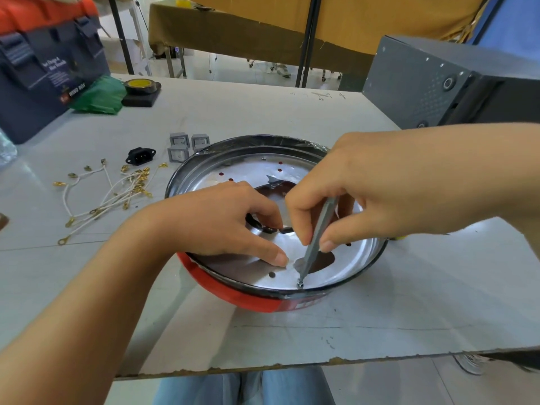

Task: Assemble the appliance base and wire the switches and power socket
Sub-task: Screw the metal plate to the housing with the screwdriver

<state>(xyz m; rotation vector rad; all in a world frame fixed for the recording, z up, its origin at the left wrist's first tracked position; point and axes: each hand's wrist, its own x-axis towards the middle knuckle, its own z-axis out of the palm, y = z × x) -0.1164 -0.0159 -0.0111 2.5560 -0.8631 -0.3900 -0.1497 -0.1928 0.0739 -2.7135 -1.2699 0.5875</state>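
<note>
Left hand [233, 226] presses flat inside the shiny red-rimmed base [263, 299]; right hand [350, 194] pinches a screwdriver [317, 238].

Arms: both bare from the picture's edge to the wrist; no sleeve in view.
Left hand [222, 226]: bare, no glove, ring or watch; short, plain nails.
Right hand [359, 188]: bare, no glove, ring or wrist strap; short, unpainted nails.
Legs: light blue jeans [242, 388], faded, showing below the near table edge, with seams down each thigh.
</note>
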